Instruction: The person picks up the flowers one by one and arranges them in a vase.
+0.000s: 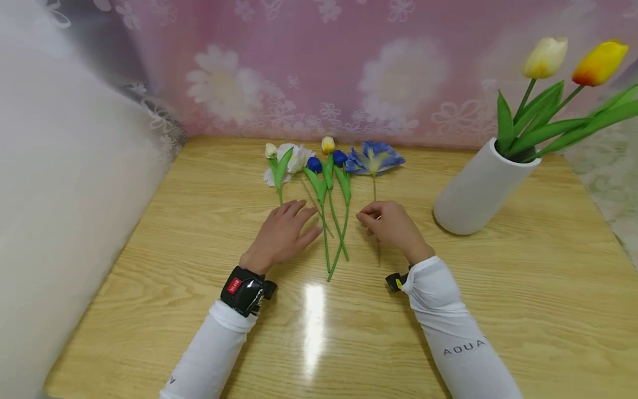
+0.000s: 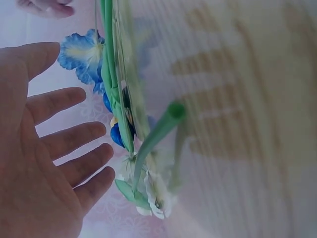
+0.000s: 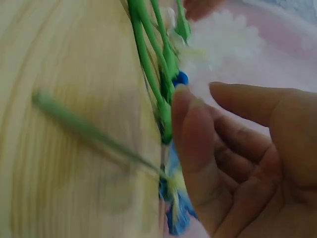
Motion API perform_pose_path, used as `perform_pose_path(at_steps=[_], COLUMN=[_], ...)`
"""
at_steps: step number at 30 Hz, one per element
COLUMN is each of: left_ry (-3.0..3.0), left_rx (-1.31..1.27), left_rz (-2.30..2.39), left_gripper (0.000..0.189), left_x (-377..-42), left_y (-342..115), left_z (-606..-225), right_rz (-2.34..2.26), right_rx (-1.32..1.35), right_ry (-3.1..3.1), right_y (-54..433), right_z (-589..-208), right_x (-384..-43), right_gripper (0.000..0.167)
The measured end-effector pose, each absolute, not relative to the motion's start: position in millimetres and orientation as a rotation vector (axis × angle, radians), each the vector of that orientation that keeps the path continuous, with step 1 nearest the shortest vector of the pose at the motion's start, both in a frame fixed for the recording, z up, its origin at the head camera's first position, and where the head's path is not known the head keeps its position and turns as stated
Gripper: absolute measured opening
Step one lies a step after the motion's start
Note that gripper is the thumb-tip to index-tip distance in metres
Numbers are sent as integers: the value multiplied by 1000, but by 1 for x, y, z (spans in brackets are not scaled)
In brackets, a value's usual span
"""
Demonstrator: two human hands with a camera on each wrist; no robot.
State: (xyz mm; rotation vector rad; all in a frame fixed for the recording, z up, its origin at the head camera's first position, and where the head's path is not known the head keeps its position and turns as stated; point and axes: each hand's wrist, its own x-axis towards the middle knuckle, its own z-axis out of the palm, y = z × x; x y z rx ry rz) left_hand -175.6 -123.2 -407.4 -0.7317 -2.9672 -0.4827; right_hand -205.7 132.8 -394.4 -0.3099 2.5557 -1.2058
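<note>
My left hand (image 1: 284,235) hovers with spread fingers over the lower stem of a small white tulip (image 1: 271,151); its palm (image 2: 39,148) holds nothing. My right hand (image 1: 391,227) is above the thin stem of a ruffled blue flower (image 1: 375,159). Its fingers bend loosely, and the right wrist view shows a gap between the thumb (image 3: 242,99) and index finger with nothing pinched. Between the hands lie two blue tulips (image 1: 314,164) and a yellow-white tulip (image 1: 328,144), stems crossing. A white ruffled flower (image 1: 300,157) lies partly behind the white tulip.
On the right of the wooden table (image 1: 523,310) a white vase (image 1: 480,188) holds a cream tulip (image 1: 545,58) and a yellow-red tulip (image 1: 600,62). A pink floral curtain (image 1: 309,72) hangs along the back edge. A white surface (image 1: 65,183) borders the left side.
</note>
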Motion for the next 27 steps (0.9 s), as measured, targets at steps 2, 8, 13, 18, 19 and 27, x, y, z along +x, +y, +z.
perform_pose_path(at_steps=[2,8,13,18,19,27], left_ry=[-2979,-2991,-2990,-2985,-2986,-2997], left_rx=[-727,-715,-718,-719,-719,-698], left_rz=[-469,-431,-422,-405,-402,-403], left_gripper=[50,50,50,50,50,51], left_x=[-176,-176,-176,-176,-176,-174], left_y=[-124,-129,-130,-132,-132,-137], left_z=[-407,-406,-404,-403,-403,-405], right_rz=[-1174,-1082,-1012,-970,-958,-807], right_rx=[-319,-445,-460,-438,-432,-383], right_ry=[2543,2568,2608,2651,2656,2800], right_y=[124,99,88,79,78,65], right_z=[-396,-400,-400,-402,-403,-404], right_x=[-207,-213,-217,-222,-222,-228], right_gripper=[28,25,28,28,28,22])
